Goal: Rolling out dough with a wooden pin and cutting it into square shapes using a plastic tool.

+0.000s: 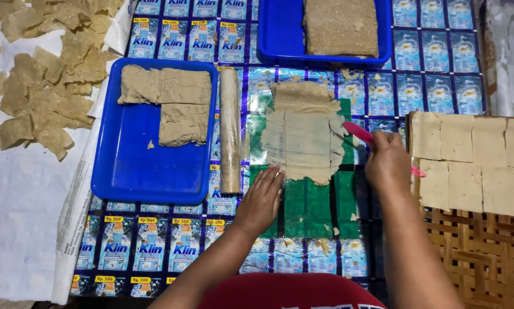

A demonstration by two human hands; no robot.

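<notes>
1. Beige dough sheet (302,134), rolled flat, scored, centre of mat.
2. Left hand (261,201), six o'clock of sheet: fingers together, flat, touching its edge.
3. Right hand (387,163), three o'clock: fingers clamped on pink cutter (357,132).

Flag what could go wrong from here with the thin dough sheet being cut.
1. The dough sheet looks thin with ragged edges; it may tear when pieces are lifted.
2. The left hand rests at the sheet's lower left edge, apart from the pink cutter in the right hand; a long stroke could come close.
3. The rolling pin lies loose beside the sheet and might roll.
</notes>
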